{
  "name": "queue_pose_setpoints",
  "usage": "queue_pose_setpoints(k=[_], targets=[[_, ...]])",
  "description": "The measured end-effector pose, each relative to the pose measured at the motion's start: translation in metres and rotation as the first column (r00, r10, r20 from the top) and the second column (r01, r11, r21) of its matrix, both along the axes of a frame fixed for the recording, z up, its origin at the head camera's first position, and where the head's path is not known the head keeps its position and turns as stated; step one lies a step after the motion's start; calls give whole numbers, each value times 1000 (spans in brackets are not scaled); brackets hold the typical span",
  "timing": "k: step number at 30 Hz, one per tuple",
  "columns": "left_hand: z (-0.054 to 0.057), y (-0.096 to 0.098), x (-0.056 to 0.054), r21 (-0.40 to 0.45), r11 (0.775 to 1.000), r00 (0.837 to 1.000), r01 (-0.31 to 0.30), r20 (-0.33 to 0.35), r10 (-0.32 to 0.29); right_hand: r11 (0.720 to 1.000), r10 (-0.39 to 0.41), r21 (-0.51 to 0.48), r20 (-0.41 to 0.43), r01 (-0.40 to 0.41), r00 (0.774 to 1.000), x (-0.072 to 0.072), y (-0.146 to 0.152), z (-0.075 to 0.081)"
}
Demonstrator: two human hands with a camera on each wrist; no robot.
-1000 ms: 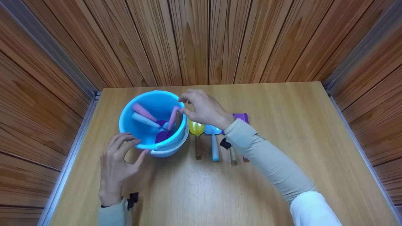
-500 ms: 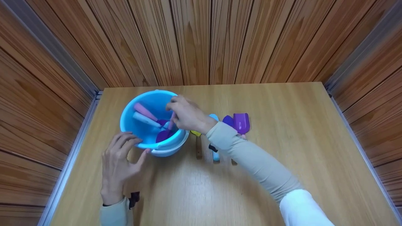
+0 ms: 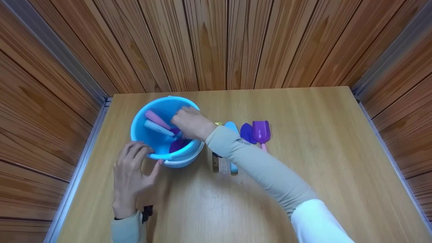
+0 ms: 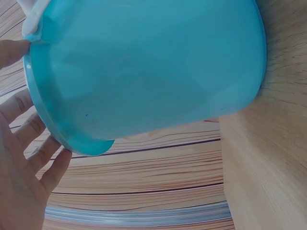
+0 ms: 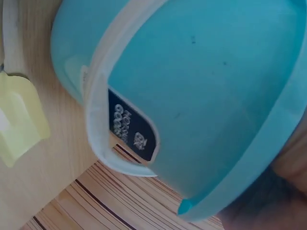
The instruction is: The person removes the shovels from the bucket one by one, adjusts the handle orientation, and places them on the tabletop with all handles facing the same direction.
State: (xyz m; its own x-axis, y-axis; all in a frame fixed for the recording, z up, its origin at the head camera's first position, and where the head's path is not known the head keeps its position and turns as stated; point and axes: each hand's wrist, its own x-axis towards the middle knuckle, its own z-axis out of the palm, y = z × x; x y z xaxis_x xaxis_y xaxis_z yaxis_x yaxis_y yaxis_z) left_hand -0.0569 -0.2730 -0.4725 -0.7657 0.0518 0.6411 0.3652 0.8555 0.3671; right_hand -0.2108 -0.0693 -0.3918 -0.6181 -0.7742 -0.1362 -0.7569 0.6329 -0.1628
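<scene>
A blue bucket (image 3: 134, 130) stands at the left of the table. Toy sand shovels lie inside it: a pink handle (image 3: 157, 118), a light blue handle (image 3: 158, 128) and a purple scoop (image 3: 178, 145) show. My left hand (image 3: 132, 168) touches the near-left rim with fairly straight, spread fingertips, and its thumb is by the handle's hinge in the left wrist view. Over the right rim, my right hand (image 3: 192, 123) reaches down into the bucket. Its fingers are hidden, so whether they hold a shovel cannot be seen.
Right of the bucket, partly under the right sleeve, lie a yellow shovel (image 5: 21, 117), a blue shovel (image 3: 232, 126), a dark blue scoop (image 3: 247, 132) and a purple shovel (image 3: 261, 131) with a pink handle. The bucket's white carrying handle (image 5: 96, 91) hangs down. Wood-panelled walls surround the table.
My right hand has moved from the right rim leftward and down into the bucket, covering the upright pink handle there. The left hand stays at the rim.
</scene>
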Motion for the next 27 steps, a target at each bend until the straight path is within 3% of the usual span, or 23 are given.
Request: queue_pose_setpoints(k=[6,11,18,22,27], targets=[[-1,-1,0,-10,1000,1000,-5,13,5,994,-9,106,-39,13,999,-2,-14,-7],[-3,-2,-1,-19,1000,1000,-8,25,9,974,24,227,-68,-8,997,-4,-24,-10],[-4,-4,-4,17,998,996,59,-65,-57,923,58,384,-122,-6,991,-2,-32,-12],[-6,-7,-5,24,995,988,96,-120,-92,911,112,412,-202,-20,973,1,-31,-3],[-6,-11,-2,19,993,982,114,-152,-109,929,125,369,-291,-9,949,5,-18,25]])
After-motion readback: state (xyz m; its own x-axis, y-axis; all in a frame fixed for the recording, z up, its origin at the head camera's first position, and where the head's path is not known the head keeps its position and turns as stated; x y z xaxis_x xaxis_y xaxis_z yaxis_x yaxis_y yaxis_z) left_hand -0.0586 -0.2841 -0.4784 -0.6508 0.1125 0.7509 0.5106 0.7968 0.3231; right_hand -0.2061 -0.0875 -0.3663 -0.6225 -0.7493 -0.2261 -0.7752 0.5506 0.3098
